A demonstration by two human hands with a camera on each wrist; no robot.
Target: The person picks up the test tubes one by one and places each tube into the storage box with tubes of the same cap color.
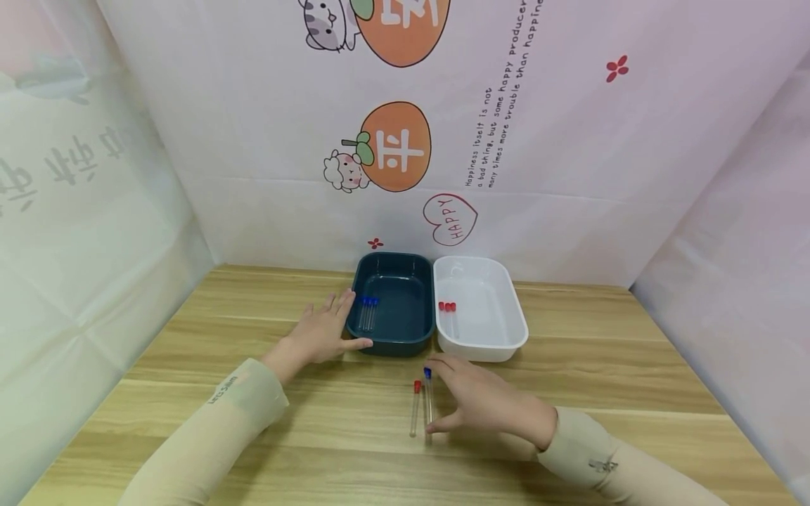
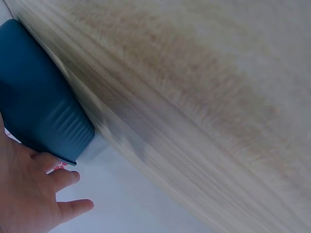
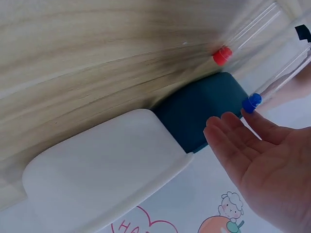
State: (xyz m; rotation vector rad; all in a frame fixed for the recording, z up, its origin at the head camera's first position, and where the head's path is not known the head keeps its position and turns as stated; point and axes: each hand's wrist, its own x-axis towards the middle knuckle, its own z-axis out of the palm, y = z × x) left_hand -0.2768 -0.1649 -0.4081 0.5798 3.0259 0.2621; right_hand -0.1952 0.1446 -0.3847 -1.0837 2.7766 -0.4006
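My right hand (image 1: 484, 397) holds a blue-capped test tube (image 1: 429, 397) end to end, index fingertip at the cap and thumb at the base. Just left of it, a red-capped test tube (image 1: 415, 409) lies on the table. In the right wrist view, the blue cap (image 3: 251, 103) meets a fingertip. My left hand (image 1: 319, 332) rests against the left side of the dark teal tray (image 1: 394, 348), its fingers spread. That tray has several blue-capped tubes (image 1: 368, 314) along its left wall. Red-capped tubes (image 1: 448, 307) sit in the white tray (image 1: 484, 351).
Both trays stand side by side at the back of the wooden table (image 1: 342, 450), near a printed cloth backdrop (image 1: 557, 232). Cloth walls also close off the left and right sides.
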